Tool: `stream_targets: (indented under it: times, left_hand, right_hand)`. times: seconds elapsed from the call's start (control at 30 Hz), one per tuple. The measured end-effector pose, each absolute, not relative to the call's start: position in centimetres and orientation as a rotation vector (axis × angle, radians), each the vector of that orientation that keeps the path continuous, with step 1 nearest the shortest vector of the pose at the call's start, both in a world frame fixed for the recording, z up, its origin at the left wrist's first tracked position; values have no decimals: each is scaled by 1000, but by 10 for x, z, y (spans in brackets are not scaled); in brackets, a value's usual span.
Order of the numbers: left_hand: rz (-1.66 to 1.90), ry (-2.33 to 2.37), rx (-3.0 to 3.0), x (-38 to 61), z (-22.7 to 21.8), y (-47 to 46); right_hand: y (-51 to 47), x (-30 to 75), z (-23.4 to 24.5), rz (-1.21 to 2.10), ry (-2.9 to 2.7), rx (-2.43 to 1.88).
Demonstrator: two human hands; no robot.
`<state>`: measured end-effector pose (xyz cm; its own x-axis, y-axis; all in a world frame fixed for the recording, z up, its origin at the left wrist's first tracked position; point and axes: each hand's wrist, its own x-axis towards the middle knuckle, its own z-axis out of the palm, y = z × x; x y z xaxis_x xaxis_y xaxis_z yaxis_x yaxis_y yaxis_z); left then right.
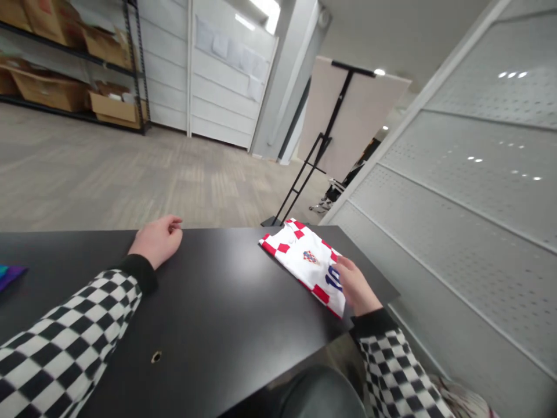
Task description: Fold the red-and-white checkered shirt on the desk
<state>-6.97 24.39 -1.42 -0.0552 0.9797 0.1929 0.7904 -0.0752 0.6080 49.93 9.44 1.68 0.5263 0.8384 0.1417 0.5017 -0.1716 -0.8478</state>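
Note:
A folded football jersey (300, 255), white with red checks, a crest and a dark blue number 10, lies at the right end of the black table (209, 313). My right hand (354, 285) is closed on its near right edge, with some fingers hidden by the hand itself. Over at the table's far edge, my left hand (157, 239) rests loosely curled, and nothing shows in it. Both sleeves are black-and-white checked with black cuffs.
A purple and teal item (11, 275) lies at the table's left edge. There is a small hole (156, 357) in the tabletop. A grey perforated partition (461, 203) stands on the right. Beyond the table are a board on a stand (348, 116) and shelves with cardboard boxes (47, 87).

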Motion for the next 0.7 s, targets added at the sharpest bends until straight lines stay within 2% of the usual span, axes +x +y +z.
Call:
stream_targets:
  times: [0.1,0.2,0.37,0.5,0.7]
  left_hand:
    - [884,1878,1951,-67,-10,241]
    - [853,1896,1976,-65,-7,238]
    - [829,1872,1987,-66,-7,237]
    - [773,1855,1999,-67,-8,237]
    - [660,1947,2015,-66,-10,243]
  right_hand:
    - [91,489,42,160,-1453,-1817]
    - [116,464,48,-123,-1732,-2017]
    - [150,424,8,100,-1771,-2534]
    - [155,431,-11,125,-1707,-2591]
    - [161,485,-10,85,-1327,-2769]
